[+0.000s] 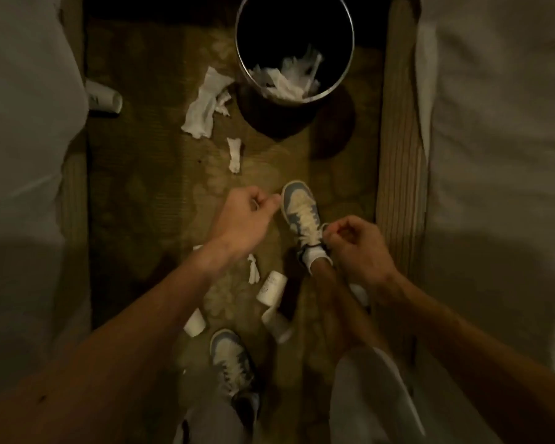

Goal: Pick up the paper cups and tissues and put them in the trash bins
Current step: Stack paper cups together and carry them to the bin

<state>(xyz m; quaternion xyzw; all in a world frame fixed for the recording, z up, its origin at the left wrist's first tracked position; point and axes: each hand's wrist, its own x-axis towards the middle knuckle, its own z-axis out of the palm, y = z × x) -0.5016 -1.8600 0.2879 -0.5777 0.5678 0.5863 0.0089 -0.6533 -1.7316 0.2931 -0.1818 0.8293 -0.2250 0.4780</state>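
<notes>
L. hand (244,216) and r. hand (356,248) are held over the carpet (148,174), fingers curled in tight; nothing is seen gripped. Tissues are piled in the trash bin (340,81). A large tissue (205,104) and a small strip (234,153) are left on the floor just beside it. Paper cups (271,288) are scattered btw. the shoes (298,206); another cup (104,99) is seen by the left bed (23,123).

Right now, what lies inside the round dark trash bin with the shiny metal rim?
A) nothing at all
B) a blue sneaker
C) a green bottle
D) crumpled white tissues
D: a heap of crumpled white tissues lies at the bottom of the round dark trash bin, pale against its black inner wall.
</notes>
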